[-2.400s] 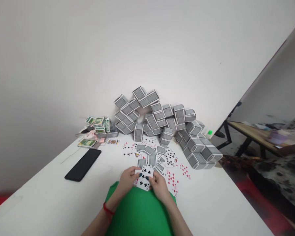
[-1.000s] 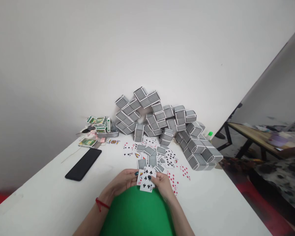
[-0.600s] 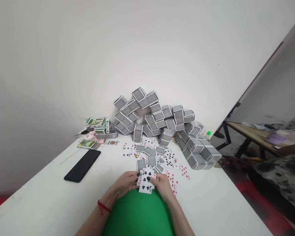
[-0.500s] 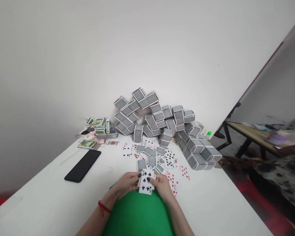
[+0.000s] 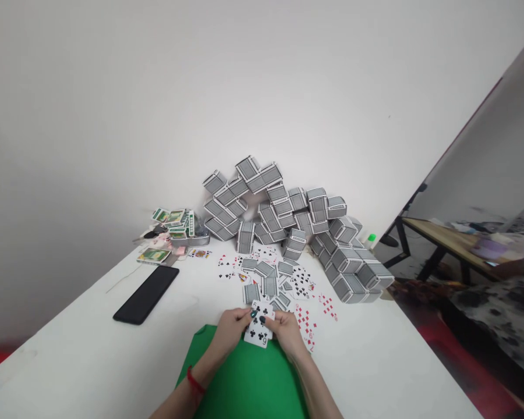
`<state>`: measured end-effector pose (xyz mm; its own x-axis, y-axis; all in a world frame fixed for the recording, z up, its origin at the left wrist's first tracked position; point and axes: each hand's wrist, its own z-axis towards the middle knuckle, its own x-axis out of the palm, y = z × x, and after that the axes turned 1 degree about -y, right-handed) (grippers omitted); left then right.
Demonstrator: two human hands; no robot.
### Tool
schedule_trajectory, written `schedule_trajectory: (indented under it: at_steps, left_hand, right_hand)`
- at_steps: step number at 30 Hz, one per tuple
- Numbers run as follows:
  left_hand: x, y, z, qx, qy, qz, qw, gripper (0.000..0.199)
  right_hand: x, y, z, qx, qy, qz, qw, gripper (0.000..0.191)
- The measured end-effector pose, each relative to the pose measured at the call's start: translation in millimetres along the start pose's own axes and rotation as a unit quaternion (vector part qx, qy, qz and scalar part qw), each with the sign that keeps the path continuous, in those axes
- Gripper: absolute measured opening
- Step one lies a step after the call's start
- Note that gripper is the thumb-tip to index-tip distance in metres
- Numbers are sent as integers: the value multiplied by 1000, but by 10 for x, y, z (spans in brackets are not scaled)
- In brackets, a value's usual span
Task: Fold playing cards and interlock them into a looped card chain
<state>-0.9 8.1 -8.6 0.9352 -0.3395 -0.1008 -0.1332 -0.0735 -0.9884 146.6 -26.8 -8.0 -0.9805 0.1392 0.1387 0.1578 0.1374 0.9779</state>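
Near the front of the white table, a six of clubs (image 5: 257,336) faces up between my two hands. My left hand (image 5: 234,327) pinches its left side, thumb on the card's face. The right side is gripped by my right hand (image 5: 287,331), its thumb also on the face. At least one more card shows partly behind it, at the right. Just beyond the hands lie loose cards, some face down (image 5: 269,286) and some face up (image 5: 303,285). Farther back, many grey-backed card blocks (image 5: 258,178) are stacked against the wall.
A black phone (image 5: 146,295) lies at the left. Behind it are green card boxes (image 5: 177,217) and small clutter. More card blocks (image 5: 351,288) stand at the right, near a green-capped bottle (image 5: 371,239). A person in patterned clothing (image 5: 493,308) is at the far right.
My left hand has shifted right and its thumb now overlaps the six of clubs. The card has tilted and moved slightly left and down. The right hand has barely moved.
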Motion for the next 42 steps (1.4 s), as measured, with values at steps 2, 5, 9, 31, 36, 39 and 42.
schedule_trajectory:
  at_steps: [2,5,9,31,36,39,42]
  left_hand:
    - [8,-6,-11,41,-37,52,997,34]
    - [18,-12,-33,66,-74,104,990,32]
    - [58,6,-70,76,-131,120,981,29]
    - [97,32,-111,133,-208,286,926,22]
    - [149,-13,-150,150,-125,143,970,18]
    - [169,-36,-166,158,-68,76,982,23]
    - [174,-29,-154,153,-53,73,984,22]
  right_hand:
    - [10,10,-7,-2,-8,-6,1000,39]
    - [31,6,-12,3,-2,10,1000,39]
    - [83,-32,-19,17,-7,30,999,38]
    - [287,-113,-65,-52,-49,-50,996,38]
    - [231,-20,-77,-46,-61,7,997,34]
    - [163,6,-67,-47,-69,13,996,33]
    - [112,-19,-40,-34,-81,-13,996,35]
